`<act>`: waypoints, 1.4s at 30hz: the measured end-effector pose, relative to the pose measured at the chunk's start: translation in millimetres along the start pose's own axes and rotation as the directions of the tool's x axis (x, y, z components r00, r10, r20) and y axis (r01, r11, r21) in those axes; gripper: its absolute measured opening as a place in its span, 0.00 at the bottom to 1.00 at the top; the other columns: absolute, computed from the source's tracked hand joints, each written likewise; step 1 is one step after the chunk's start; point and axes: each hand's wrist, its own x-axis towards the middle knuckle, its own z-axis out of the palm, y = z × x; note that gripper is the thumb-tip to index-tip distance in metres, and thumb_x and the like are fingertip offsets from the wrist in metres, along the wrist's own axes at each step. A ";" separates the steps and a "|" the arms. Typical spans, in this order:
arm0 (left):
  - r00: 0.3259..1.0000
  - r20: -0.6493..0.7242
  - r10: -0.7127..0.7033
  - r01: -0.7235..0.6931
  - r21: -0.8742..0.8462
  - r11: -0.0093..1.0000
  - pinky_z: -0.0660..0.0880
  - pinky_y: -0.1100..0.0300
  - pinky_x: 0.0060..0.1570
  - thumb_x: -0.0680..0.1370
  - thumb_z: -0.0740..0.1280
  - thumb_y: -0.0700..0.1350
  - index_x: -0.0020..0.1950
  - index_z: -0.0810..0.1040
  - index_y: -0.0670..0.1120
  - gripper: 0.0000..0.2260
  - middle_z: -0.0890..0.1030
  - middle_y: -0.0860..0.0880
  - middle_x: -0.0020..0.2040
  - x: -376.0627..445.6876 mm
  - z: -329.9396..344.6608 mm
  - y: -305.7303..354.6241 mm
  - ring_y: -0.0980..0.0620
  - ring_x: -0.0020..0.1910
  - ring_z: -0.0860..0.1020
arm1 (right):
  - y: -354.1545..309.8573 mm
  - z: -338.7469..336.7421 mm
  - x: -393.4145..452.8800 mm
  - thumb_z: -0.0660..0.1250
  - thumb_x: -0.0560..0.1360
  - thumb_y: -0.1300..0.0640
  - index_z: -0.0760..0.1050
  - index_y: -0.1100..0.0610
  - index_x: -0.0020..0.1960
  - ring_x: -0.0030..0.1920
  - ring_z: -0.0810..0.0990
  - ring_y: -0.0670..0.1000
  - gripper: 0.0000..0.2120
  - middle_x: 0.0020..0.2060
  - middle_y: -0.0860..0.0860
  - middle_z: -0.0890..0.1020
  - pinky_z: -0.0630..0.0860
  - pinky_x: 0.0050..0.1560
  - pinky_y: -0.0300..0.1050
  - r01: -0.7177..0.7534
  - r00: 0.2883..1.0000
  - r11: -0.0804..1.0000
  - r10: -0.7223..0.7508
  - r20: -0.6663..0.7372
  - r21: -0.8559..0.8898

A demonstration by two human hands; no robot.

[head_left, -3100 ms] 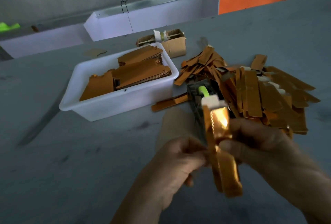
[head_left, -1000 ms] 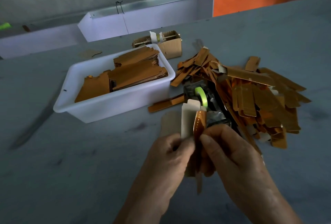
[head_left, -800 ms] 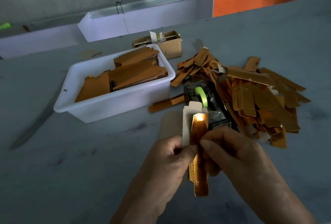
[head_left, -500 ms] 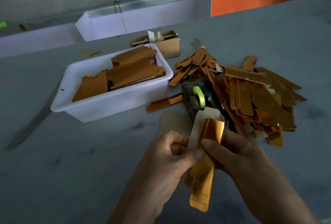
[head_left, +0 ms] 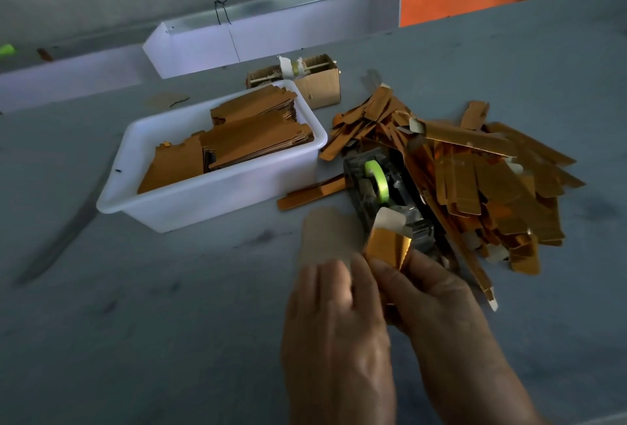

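Observation:
Both hands hold one gold foil carton blank (head_left: 386, 246) low over the grey table. My left hand (head_left: 334, 309) lies palm down, its fingers nearly straight along the blank's left side. My right hand (head_left: 431, 299) pinches the blank from the right between thumb and fingers. The blank's white flap points up, in front of a black tape dispenser (head_left: 383, 187) with a green roll. Most of the blank's lower part is hidden under my hands.
A heap of gold blanks (head_left: 492, 180) lies right of the dispenser. A white plastic tub (head_left: 203, 200) of stacked brown blanks stands to the left, a small cardboard box (head_left: 319, 85) behind it. A beige paper piece (head_left: 325, 238) lies by my left hand. White trays line the far edge.
The blank has been brought down from upright toward the table. My left hand has turned palm down over its left side, and the long lower strip is now hidden.

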 end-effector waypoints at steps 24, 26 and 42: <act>0.717 0.584 -0.380 0.630 -0.776 -0.004 0.64 0.68 0.22 0.77 0.68 0.41 0.38 0.76 0.43 0.07 0.74 0.48 0.28 36.5 -6.4 -9.0 0.56 0.23 0.68 | -31.1 -50.0 51.1 0.65 0.74 0.47 0.81 0.52 0.49 0.53 0.75 0.54 0.11 0.49 0.50 0.79 0.75 0.45 0.46 0.120 0.929 0.511 -0.360 -0.086 -0.851; 0.709 0.594 -0.381 0.633 -0.773 -0.026 0.64 0.69 0.22 0.77 0.68 0.41 0.39 0.76 0.43 0.07 0.75 0.49 0.29 42.2 -2.6 -3.4 0.58 0.24 0.68 | -30.2 -46.6 54.1 0.64 0.73 0.44 0.81 0.51 0.51 0.56 0.74 0.54 0.14 0.53 0.51 0.78 0.75 0.50 0.49 0.088 0.953 0.492 -0.295 -0.071 -0.866; 0.713 0.608 -0.349 0.651 -0.759 0.008 0.68 0.72 0.24 0.78 0.67 0.44 0.46 0.79 0.42 0.05 0.79 0.52 0.31 44.2 13.2 7.2 0.62 0.24 0.72 | -23.6 -36.7 55.3 0.67 0.72 0.50 0.79 0.48 0.42 0.53 0.77 0.50 0.04 0.52 0.49 0.79 0.75 0.54 0.51 0.113 0.970 0.906 -0.189 -0.152 -0.407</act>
